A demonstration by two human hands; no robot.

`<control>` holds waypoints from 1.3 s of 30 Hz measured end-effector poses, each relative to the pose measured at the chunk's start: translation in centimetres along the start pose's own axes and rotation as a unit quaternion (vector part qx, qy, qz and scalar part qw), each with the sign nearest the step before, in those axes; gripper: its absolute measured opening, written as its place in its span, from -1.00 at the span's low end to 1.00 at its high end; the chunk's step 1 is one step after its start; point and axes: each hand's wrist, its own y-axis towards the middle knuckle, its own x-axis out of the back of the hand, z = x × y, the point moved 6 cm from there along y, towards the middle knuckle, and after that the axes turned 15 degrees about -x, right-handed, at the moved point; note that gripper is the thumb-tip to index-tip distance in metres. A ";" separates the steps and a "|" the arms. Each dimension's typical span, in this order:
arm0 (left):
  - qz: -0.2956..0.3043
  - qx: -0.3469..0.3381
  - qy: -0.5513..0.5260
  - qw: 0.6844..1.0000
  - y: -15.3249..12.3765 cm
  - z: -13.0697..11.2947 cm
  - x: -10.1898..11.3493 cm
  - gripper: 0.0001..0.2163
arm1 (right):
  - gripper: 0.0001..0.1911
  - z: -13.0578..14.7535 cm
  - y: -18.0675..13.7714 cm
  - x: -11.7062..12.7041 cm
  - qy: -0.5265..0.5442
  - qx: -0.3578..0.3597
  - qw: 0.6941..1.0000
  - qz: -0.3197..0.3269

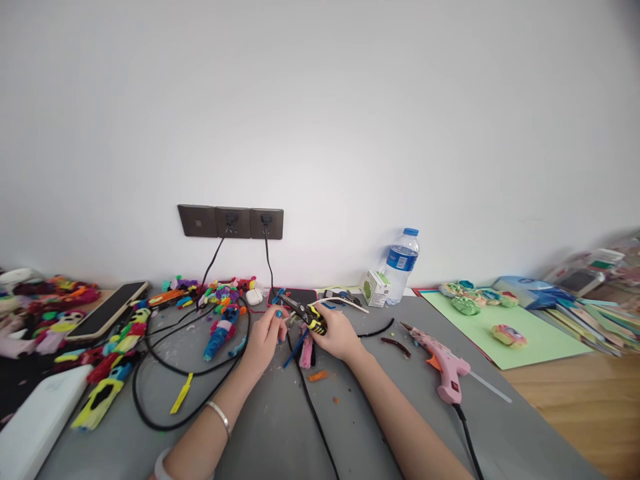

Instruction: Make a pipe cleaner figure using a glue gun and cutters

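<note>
A person's two bare forearms reach forward over a grey surface set against a white wall. The right hand is closed around the yellow and black handles of a pair of pliers, whose dark nose points left toward the other hand. The left hand, with a silver bangle on its wrist, lies just beside the nose of the pliers, its fingers curled in toward it; whether they pinch anything is too small to tell. Under the hands lie a blue strand and a pink fuzzy piece, with a small orange scrap near them. A pink glue gun lies on its side to the right, its black cord running toward the viewer. Further right is a sheet of green paper carrying small pastel craft pieces. By the wall stand a clear water bottle with a blue cap and, touching it, a small green and white box. Two black cables drop from a dark wall socket strip and loop across the surface to the left, among a heap of bright fuzzy craft figures. A phone lies face up at the far left.
</note>
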 end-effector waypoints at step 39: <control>-0.101 0.028 -0.027 0.994 0.0 0.1 1.0 -0.73 | -0.62 0.1 0.0 -0.3 -0.031 0.024 0.999 0.005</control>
